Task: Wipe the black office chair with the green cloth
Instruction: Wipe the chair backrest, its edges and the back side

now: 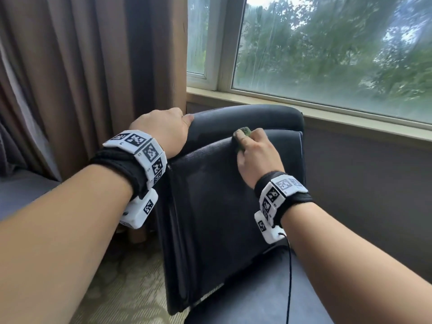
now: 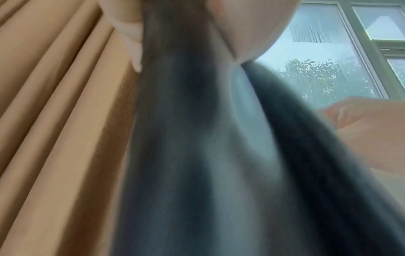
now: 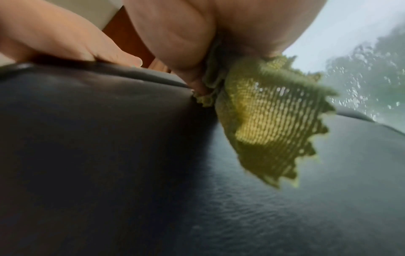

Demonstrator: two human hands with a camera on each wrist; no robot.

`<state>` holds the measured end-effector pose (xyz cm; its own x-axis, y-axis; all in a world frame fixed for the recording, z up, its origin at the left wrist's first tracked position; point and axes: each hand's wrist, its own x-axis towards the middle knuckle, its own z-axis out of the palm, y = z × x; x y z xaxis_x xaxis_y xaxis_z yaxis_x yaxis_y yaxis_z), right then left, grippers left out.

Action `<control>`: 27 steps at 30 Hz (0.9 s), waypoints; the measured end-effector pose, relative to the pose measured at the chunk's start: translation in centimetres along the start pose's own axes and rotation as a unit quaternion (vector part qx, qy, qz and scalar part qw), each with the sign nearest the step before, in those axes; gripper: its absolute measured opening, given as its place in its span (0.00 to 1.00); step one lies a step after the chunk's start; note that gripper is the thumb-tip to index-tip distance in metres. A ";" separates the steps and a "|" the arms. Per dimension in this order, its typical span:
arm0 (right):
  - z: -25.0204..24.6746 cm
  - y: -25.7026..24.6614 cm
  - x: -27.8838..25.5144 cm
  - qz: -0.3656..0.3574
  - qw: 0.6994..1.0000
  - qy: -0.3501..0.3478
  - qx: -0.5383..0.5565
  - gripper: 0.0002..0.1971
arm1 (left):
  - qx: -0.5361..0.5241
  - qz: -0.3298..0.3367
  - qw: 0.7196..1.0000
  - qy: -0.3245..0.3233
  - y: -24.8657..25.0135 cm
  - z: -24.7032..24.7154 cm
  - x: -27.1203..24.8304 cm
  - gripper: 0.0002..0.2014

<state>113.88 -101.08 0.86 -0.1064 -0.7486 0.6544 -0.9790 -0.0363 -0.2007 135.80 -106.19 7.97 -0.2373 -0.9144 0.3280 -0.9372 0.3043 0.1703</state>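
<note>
The black office chair [image 1: 215, 195] stands with its backrest toward me, below a window. My left hand [image 1: 163, 129] grips the backrest's top left corner, thumb on the front and fingers curled over the far side. My right hand [image 1: 254, 153] holds the bunched green cloth [image 1: 243, 133] against the ridge near the top of the backrest. In the right wrist view the cloth [image 3: 267, 117] hangs from my right hand [image 3: 197, 60], its zigzag edge over the black leather [image 3: 109, 155]. The left wrist view shows the blurred chair edge [image 2: 186, 138] with my left hand's thumb [image 2: 241, 29] on it.
Brown curtains [image 1: 81, 66] hang close on the left. The window [image 1: 327, 47] and its sill [image 1: 304, 108] run behind the chair, with a dark wall [image 1: 362, 183] below. Patterned carpet [image 1: 131, 288] lies under the chair, and a grey seat [image 1: 21, 192] sits at far left.
</note>
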 end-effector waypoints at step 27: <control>1.4 5.1 1.3 0.005 0.995 0.087 0.041 0.21 | 0.086 -0.045 0.993 0.065 10.1 3.3 3.8 0.22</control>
<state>109.01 -103.13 -0.35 -0.1520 -0.6232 0.7671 -0.9607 -0.0892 -0.2628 124.65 -107.45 7.88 -0.1263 -0.8906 0.4369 -0.9855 0.1629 0.0471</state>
